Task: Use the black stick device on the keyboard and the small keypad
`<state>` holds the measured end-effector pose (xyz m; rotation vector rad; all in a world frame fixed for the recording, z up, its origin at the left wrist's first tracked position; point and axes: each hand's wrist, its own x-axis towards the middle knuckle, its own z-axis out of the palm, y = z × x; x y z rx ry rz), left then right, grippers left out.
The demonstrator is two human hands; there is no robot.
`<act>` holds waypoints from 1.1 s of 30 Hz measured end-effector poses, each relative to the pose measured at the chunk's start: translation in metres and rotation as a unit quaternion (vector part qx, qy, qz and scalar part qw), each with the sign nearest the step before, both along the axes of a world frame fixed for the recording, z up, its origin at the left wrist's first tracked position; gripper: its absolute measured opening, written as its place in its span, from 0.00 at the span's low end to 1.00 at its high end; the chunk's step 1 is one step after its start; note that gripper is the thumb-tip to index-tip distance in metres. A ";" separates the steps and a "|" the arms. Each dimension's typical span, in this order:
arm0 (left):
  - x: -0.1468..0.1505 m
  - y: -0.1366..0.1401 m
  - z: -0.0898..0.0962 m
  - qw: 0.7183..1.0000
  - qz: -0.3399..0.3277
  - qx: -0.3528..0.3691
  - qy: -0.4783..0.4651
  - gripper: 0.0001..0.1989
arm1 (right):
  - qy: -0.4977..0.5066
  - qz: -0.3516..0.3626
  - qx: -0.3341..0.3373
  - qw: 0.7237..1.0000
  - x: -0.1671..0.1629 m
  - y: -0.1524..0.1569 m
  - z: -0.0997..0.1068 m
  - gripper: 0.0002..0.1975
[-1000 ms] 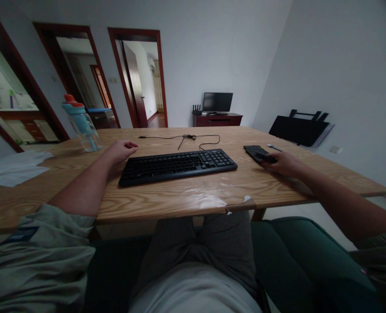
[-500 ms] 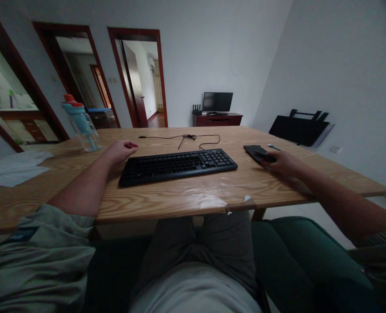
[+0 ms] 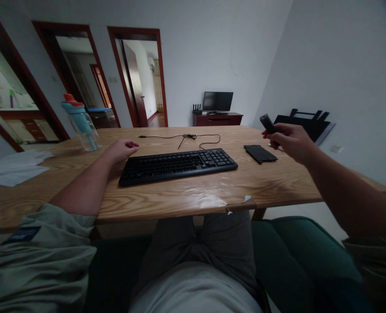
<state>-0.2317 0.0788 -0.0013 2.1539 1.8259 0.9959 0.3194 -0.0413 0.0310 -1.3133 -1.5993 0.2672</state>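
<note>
In the head view my right hand is raised above the table's right side, its fingers closed on a short black bar-shaped object whose exact kind I cannot make out. Below and left of that hand lies a flat black piece with a grid of keys. My left hand rests on the table with its fingers curled in and no object visible in it. Beside it, a black computer keyboard lies slightly slanted in front of me.
Behind the keyboard runs a tied black cable. A blue bottle with a red lid stands at the left, near white paper. Tape peels at the front edge of the wooden table. A monitor stands far back.
My right hand has lifted up off the table with the black bar-shaped object, uncovering more of the flat keyed piece. My left hand and the keyboard have stayed in place.
</note>
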 end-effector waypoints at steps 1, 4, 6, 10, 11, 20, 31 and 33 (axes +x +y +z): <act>0.000 0.000 0.000 1.000 -0.002 -0.002 -0.004 0.19 | 0.016 0.019 0.014 1.000 -0.015 0.001 0.007 0.09; -0.002 0.001 -0.001 1.000 -0.014 -0.011 -0.014 0.19 | -0.017 0.063 0.021 0.998 -0.058 0.005 0.023 0.09; -0.002 0.002 -0.001 1.000 -0.021 -0.010 -0.018 0.19 | -0.115 0.060 0.022 0.991 -0.076 0.009 0.025 0.11; 0.001 0.000 0.001 1.000 -0.019 -0.002 -0.018 0.19 | -0.242 -0.019 0.032 0.970 -0.063 0.014 0.001 0.11; 0.002 -0.001 0.002 1.000 -0.018 -0.001 -0.017 0.18 | -0.245 -0.037 0.026 0.969 -0.050 0.014 -0.011 0.10; 0.003 0.000 0.001 1.000 -0.025 0.002 -0.014 0.18 | -0.209 -0.130 -0.053 0.968 0.072 0.002 -0.090 0.13; -0.001 0.002 0.000 0.999 -0.024 -0.019 -0.010 0.21 | -0.236 -0.102 -0.151 0.955 0.064 0.005 -0.086 0.18; 0.000 0.001 0.000 1.000 -0.023 -0.018 -0.010 0.21 | -0.234 -0.107 -0.152 0.954 0.066 0.007 -0.087 0.18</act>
